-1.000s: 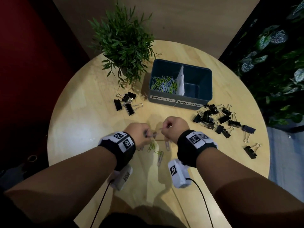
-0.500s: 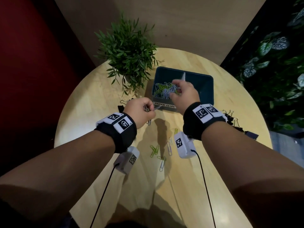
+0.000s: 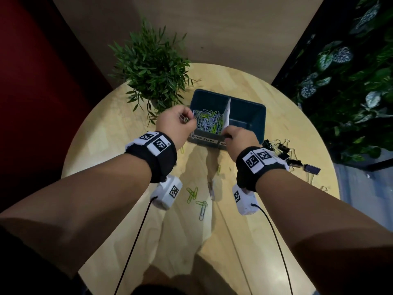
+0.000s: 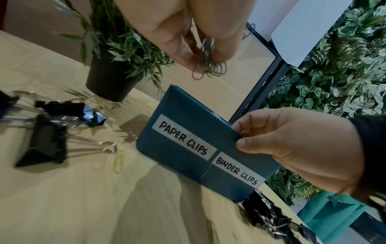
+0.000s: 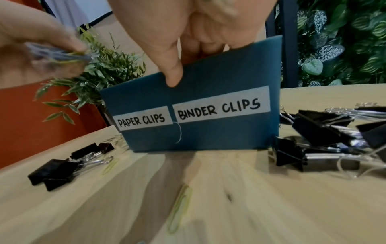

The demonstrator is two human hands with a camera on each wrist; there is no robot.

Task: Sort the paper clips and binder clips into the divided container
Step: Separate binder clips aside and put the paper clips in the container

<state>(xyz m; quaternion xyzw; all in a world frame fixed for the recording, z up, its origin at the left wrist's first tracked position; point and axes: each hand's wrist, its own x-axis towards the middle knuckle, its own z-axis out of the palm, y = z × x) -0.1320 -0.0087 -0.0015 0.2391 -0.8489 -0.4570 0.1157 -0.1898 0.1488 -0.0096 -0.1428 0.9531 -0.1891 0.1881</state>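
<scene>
A dark blue divided container stands at the table's far side, labelled "PAPER CLIPS" on the left and "BINDER CLIPS" on the right. Its left compartment holds a heap of paper clips; the right one looks bare. My left hand pinches a bunch of paper clips just left of the container's left rim. My right hand grips the front wall, thumb outside, fingers over the rim. Loose paper clips lie nearer to me. Black binder clips sit at the right and left.
A potted green plant stands just left of the container, close behind my left hand. The round wooden table ends in a curved edge on all sides. A leafy wall lies to the right.
My left hand has carried its paper clips from mid-table up to the container's left rim. My right hand has drawn back from over the paper clip compartment and taken hold of the front wall.
</scene>
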